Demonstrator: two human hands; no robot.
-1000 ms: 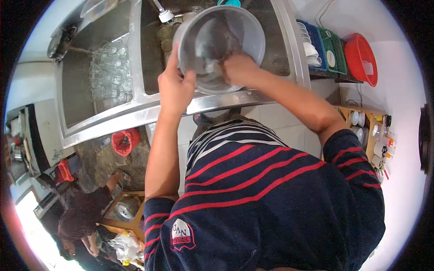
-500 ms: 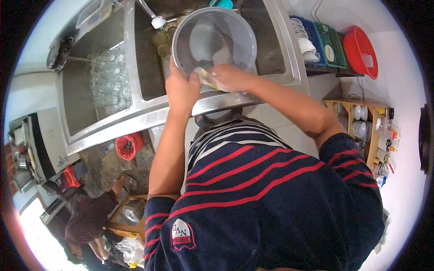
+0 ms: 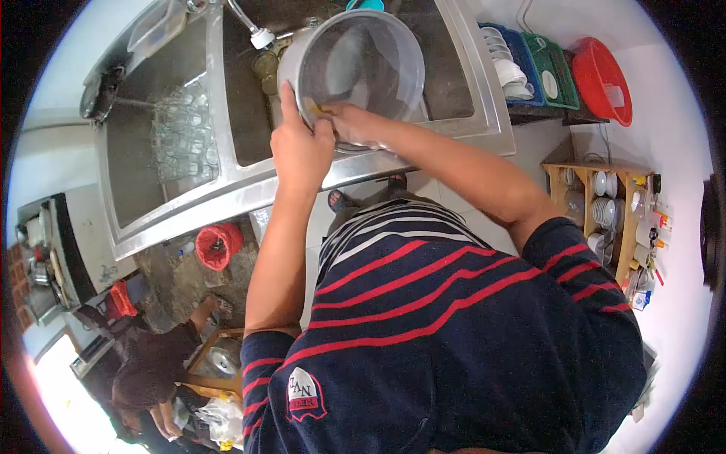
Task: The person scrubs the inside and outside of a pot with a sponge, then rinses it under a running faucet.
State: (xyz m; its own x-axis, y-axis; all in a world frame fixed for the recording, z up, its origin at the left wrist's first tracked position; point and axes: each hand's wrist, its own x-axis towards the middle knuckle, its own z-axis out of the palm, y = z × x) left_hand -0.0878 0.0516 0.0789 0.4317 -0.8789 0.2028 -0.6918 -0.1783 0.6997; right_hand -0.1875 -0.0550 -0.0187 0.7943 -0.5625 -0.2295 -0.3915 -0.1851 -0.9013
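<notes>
A large grey round pot point(image 3: 397, 79) is tilted over the steel sink, its mouth facing me. My left hand point(image 3: 301, 151) grips the near-left part of its rim, with the index finger stretched along the outer wall. At the near inside edge, my right hand point(image 3: 349, 125) holds a yellowish sponge point(image 3: 314, 109) against the rim. Most of the sponge is hidden by the fingers. Just beyond the pot on the left is the white-tipped faucet point(image 3: 262, 38), near some amber glassware point(image 3: 265, 65).
Many clear glasses point(image 3: 181, 136) stand in the left basin. Right of the sink are a blue rack point(image 3: 529, 69) with white bowls, a green rack point(image 3: 561, 64) and a red basin point(image 3: 603, 79). A red bin point(image 3: 218, 246) is on the floor. Another person point(image 3: 155, 363) is at lower left.
My right hand has moved left along the pot's rim with the sponge. The pot has turned and shifted slightly, and my left hand still grips its left side.
</notes>
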